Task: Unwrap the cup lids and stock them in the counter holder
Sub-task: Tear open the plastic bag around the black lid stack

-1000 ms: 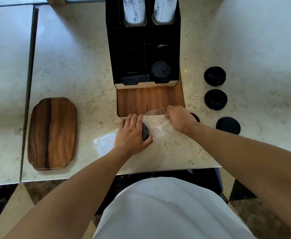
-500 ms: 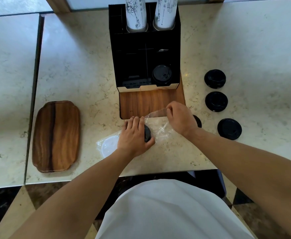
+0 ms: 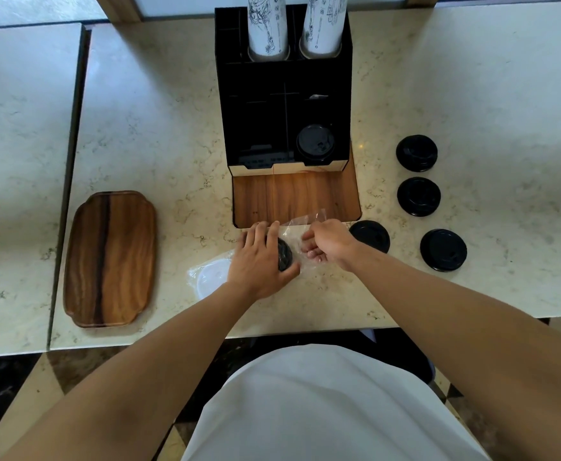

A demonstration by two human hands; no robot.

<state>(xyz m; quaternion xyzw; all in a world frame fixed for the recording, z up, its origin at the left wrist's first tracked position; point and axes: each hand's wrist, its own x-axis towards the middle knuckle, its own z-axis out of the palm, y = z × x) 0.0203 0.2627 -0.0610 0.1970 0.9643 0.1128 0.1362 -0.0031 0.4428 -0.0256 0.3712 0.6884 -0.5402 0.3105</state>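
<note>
Head view, looking down at the marble counter [image 3: 146, 128]: my left hand [image 3: 259, 261] lies palm down over a stack of black lids [image 3: 284, 253] inside a clear plastic sleeve [image 3: 294, 229], fingers curled around the stack and clamping it through the film near the counter's front edge. My right hand [image 3: 327, 241] is just beside it, fingers pinched closed on the loose open end of that sleeve, which rises crumpled toward the wooden base of the holder [image 3: 284, 104]. Behind my left wrist the sleeve's other end trails off, with a white disc [image 3: 210, 281] showing through (whether it is a lid I cannot tell). In the black holder's front right compartment sits one black lid [image 3: 315, 143]; two printed paper cup stacks [image 3: 267, 24] stand in its back slots. Four loose black lids [image 3: 417, 153] rest on the counter to the right, one of them touching my right wrist. A wooden tray [image 3: 111, 259] lies well apart on the left.
</note>
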